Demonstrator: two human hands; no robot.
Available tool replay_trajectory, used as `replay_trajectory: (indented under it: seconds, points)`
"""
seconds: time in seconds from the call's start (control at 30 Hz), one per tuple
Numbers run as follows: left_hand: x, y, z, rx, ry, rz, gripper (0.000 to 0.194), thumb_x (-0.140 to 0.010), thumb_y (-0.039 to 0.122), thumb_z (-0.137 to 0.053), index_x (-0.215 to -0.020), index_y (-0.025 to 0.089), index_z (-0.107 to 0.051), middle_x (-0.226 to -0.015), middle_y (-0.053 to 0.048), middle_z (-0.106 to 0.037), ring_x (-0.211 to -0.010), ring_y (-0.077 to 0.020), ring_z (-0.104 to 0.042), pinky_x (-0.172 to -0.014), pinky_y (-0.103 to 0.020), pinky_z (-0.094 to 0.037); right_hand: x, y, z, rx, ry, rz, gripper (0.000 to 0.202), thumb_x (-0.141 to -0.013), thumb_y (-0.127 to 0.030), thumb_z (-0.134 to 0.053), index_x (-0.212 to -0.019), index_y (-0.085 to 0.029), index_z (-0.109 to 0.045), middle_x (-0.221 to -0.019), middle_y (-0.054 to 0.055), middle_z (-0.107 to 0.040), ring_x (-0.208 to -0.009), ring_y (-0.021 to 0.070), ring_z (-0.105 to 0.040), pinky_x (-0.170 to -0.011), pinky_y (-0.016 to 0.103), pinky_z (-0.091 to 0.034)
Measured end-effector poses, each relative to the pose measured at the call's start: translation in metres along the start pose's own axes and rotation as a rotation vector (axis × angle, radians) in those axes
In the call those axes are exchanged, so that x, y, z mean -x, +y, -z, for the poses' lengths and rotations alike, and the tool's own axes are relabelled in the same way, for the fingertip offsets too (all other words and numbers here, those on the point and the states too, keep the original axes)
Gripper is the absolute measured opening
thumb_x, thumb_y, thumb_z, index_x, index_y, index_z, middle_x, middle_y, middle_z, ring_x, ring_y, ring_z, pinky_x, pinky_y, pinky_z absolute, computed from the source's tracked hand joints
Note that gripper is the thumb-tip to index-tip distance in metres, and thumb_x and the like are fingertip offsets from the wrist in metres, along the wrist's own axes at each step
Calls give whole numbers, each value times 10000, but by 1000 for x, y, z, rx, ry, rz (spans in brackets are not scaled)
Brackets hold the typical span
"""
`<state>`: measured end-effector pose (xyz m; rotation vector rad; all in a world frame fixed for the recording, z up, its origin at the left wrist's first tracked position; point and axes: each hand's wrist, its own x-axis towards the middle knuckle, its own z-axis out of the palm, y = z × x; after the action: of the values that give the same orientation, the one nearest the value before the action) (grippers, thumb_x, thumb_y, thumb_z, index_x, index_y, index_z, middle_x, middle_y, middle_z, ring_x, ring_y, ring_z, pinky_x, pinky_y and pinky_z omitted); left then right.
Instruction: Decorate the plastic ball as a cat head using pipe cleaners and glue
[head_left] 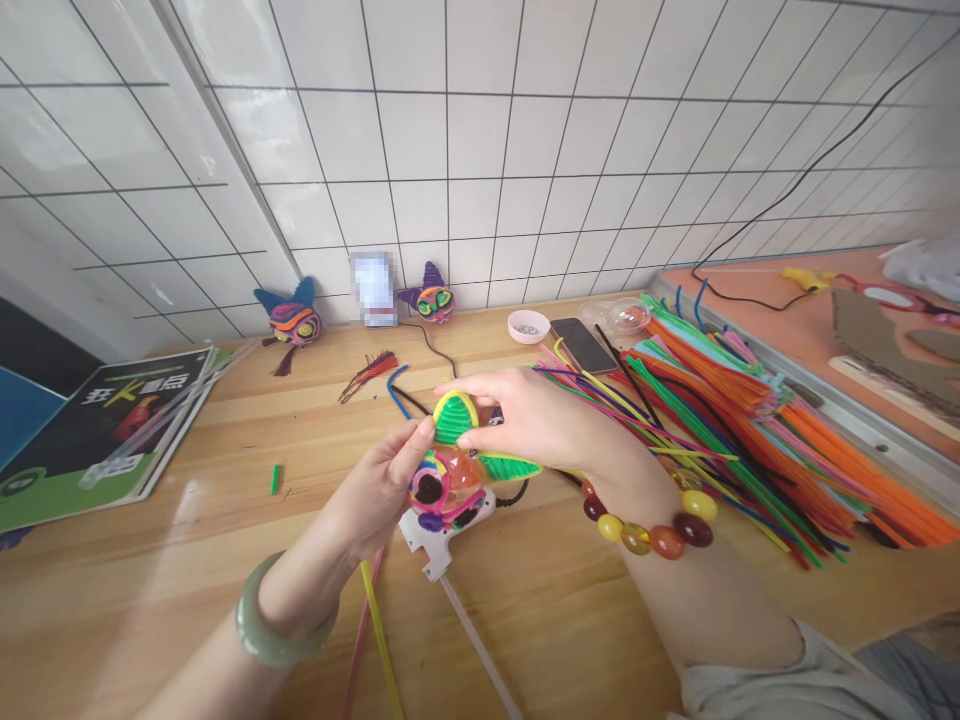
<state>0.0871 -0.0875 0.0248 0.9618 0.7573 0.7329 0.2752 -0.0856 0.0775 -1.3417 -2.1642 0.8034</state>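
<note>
A colourful pipe-cleaner creature point(454, 480) with a round face and green ears edged in yellow is held up over the table. My left hand point(382, 480) is closed on its left side, thumb against the base of the upright ear point(455, 418). With thumb and fingers, my right hand point(525, 415) pinches that same ear from the right and above. The second ear point(510, 467) points right, below my right hand. Under the creature lies a white glue gun point(435, 555) with a translucent glue stick point(480, 645) sticking out towards me. Part of the gun is hidden.
Loose pipe cleaners point(750, 440) pile up at right. Behind are a phone point(583, 345), a pink bowl point(529, 326) and two finished creatures, one blue-eared point(295, 322), one purple-eared point(433, 298). A magazine point(112, 430) lies left; a green scrap point(276, 479) lies nearer.
</note>
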Motion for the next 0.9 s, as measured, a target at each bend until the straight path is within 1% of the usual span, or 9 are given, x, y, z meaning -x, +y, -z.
replay_trajectory:
  seconds: [0.13,0.27,0.57,0.77,0.9]
  points:
    - [1,1,-1,2,31,10,454,-800,488,-703,-1114,160,-680,-999,-86,-772,-1016,-274,-694,-882,-343,-510,0,0,0,-9,-4,23,378,-753,-150,-606,-1122,-217,-648,-675,-55,-555,-599,103,-467,-527,225,-326]
    - [1,2,-3,19,35,28,460,-788,485,-716,-1108,157,-676,-988,-86,-774,-1012,-272,-696,-884,-339,-510,0,0,0,-5,-4,31,337,-753,-155,-610,-1081,-214,-658,-695,-51,-563,-604,101,-466,-526,223,-326]
    - [2,4,-6,28,64,46,513,-760,485,-741,-1135,145,-659,-956,-90,-778,-988,-279,-703,-872,-343,-514,0,-2,2,4,-17,15,330,-756,-158,-613,-1079,-211,-657,-669,-56,-537,-595,99,-447,-532,224,-319]
    - [3,4,-6,23,52,44,494,-766,483,-737,-1129,156,-663,-943,-81,-778,-972,-274,-707,-881,-349,-507,1,-4,2,5,-18,13,291,-753,-148,-606,-1033,-206,-662,-707,-43,-567,-613,105,-467,-552,228,-332]
    - [3,4,-5,15,43,35,536,-737,513,-753,-1127,158,-660,-933,-79,-777,-976,-279,-703,-871,-346,-508,1,-4,4,11,-30,13,293,-754,-149,-606,-1035,-208,-665,-683,-50,-550,-602,103,-455,-552,233,-325]
